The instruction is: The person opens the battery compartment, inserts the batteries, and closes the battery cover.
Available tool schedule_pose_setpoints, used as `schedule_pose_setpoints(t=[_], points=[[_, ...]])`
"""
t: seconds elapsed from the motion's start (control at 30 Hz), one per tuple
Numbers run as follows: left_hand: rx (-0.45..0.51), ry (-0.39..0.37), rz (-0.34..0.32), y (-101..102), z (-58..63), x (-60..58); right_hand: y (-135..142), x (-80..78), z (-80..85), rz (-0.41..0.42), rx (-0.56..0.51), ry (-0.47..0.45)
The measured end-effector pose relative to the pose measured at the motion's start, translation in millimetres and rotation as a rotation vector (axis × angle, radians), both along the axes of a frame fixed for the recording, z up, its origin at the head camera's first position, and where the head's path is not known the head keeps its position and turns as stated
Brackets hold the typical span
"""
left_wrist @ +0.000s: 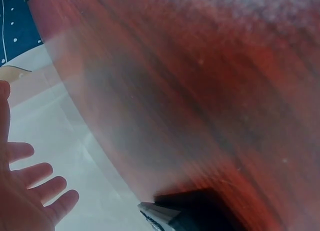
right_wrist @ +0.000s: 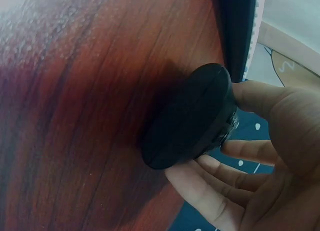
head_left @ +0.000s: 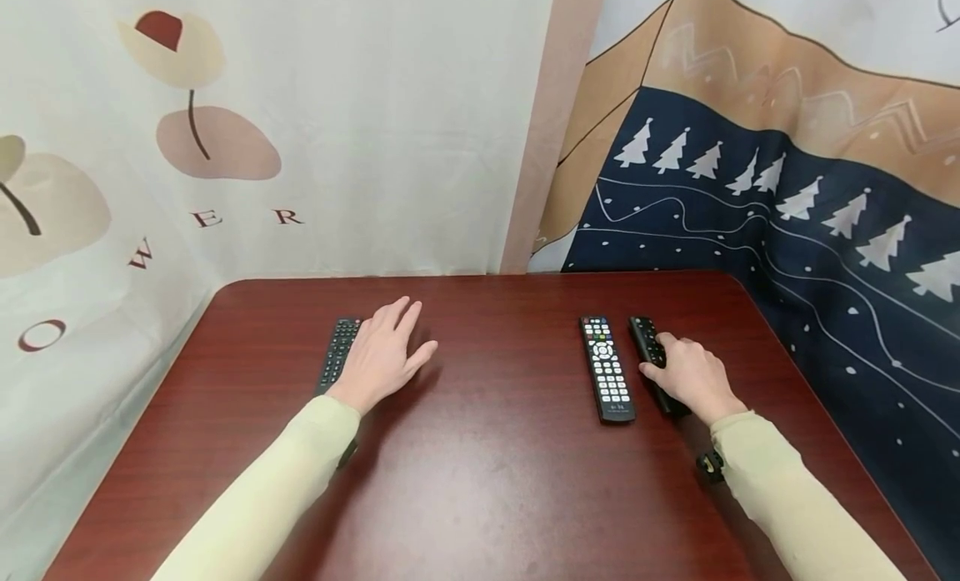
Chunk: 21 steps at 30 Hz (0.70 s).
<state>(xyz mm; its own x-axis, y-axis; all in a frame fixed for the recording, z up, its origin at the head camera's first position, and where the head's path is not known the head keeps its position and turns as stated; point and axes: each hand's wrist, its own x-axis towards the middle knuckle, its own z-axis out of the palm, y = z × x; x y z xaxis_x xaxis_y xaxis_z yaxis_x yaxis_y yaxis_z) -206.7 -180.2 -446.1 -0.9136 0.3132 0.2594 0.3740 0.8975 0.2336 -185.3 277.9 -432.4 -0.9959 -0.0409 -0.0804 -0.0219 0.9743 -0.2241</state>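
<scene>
My right hand [head_left: 693, 377] grips a black remote control [head_left: 642, 334] on the right side of the table, thumb on its left edge and fingers on its right. In the right wrist view the near end of that remote [right_wrist: 187, 118] faces the camera, pinched between thumb and fingers. My left hand [head_left: 381, 356], fingers spread and holding nothing, is over the table beside another dark remote [head_left: 341, 346], partly covering it. The end of this left remote [left_wrist: 192, 213] shows at the bottom of the left wrist view, apart from the fingers.
A third remote, black with white buttons [head_left: 606, 373], lies just left of the one in my right hand. The reddish-brown wooden table [head_left: 480, 481] meets a pale printed curtain [head_left: 390, 131] behind and a navy tree-patterned cloth [head_left: 750, 206] on the right.
</scene>
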Motion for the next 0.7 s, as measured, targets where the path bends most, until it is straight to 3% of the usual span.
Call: schedule_pose_setpoints(t=[0.7], points=[[-0.026, -0.025, 0.048, -9.4, 2.2, -12.7, -7.6, -2.7, -2.2, -0.033, 0.061, -0.014]])
